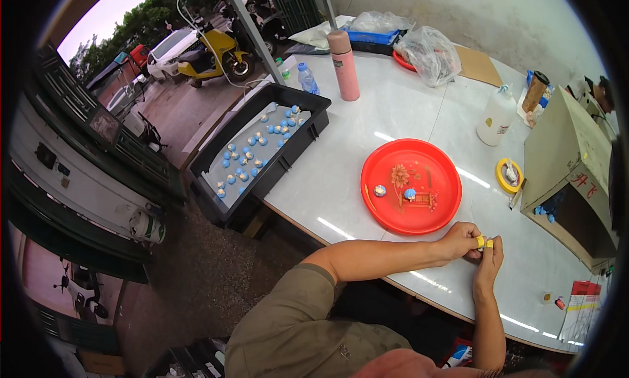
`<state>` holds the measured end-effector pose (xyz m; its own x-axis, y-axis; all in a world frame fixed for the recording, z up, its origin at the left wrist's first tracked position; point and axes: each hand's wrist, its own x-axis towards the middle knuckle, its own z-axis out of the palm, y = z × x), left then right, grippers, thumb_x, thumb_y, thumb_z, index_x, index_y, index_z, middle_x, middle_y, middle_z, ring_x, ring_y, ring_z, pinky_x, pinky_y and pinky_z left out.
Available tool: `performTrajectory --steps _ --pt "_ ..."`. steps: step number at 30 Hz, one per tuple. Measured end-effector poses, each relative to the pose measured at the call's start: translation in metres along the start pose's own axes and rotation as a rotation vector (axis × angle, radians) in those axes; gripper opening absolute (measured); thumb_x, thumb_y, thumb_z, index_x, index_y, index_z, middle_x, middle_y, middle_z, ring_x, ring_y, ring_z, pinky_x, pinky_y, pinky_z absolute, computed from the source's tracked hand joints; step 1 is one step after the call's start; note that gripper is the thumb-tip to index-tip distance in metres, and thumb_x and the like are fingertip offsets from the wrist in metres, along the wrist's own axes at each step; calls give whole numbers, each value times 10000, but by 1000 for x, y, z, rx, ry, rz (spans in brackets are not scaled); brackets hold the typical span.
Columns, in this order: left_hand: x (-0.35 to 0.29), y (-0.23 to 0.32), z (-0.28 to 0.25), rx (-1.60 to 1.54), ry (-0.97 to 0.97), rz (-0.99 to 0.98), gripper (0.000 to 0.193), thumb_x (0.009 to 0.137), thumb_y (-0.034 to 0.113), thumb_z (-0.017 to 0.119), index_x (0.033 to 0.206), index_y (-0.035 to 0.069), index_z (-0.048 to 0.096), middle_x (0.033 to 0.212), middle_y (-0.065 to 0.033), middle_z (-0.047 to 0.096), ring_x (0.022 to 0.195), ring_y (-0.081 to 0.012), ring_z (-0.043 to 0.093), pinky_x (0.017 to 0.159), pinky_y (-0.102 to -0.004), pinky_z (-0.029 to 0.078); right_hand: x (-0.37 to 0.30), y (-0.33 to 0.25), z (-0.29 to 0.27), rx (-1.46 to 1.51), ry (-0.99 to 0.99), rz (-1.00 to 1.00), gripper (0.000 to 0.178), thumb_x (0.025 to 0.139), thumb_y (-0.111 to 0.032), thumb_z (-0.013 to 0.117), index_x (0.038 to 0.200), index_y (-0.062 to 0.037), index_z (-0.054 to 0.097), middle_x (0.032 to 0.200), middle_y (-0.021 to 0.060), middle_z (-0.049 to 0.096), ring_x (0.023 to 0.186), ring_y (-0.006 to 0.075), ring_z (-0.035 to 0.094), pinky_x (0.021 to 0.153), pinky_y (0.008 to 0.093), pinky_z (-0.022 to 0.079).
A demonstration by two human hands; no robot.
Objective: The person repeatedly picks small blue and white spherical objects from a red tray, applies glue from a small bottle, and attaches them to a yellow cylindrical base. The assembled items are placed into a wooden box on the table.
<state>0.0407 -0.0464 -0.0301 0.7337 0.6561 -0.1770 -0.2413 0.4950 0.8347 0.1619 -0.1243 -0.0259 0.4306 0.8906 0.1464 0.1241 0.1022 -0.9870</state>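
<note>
My left hand (458, 241) and my right hand (489, 263) meet over the table's near edge, to the right of a round red tray (375, 215). Fingers of both are closed together around something small that they mostly hide. Yellow bands, which look like tape, wrap fingertips on each hand. In the tray lie a small blue-and-white ball (410, 194) and a second, paler ball (380, 190), apart from each other.
A black crate (275, 166) at the left holds several similar balls on a pale liner. Behind stand a pink flask (345, 70) and a water bottle (307, 79). To the right are a white pump bottle (496, 119), a yellow tape roll (502, 180) and an open-fronted box (557, 139).
</note>
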Motion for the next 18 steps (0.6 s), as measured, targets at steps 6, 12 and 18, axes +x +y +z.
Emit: performTrajectory --steps 6,12,18 --pt "1 4 -2 21 37 52 248 948 179 690 1102 18 581 953 -108 697 820 -139 682 713 -262 552 10 0 -9 -75 69 114 181 1007 -161 477 876 -45 524 820 5 515 746 68 459 624 244 395" --pt "-1 18 1 44 79 129 217 998 139 619 1149 -3 555 1143 -98 653 1017 -140 655 890 -257 562 9 -8 -6 132 0 30 226 976 -100 614 1162 13 551 916 46 630 747 55 571 652 193 459" --pt "1 21 -6 112 -8 113 247 1012 146 592 1200 -13 569 1159 -101 672 1018 -151 674 860 -234 560 9 -23 -22 226 -111 172 201 964 -76 602 1140 7 550 846 38 618 592 44 518 496 200 389"
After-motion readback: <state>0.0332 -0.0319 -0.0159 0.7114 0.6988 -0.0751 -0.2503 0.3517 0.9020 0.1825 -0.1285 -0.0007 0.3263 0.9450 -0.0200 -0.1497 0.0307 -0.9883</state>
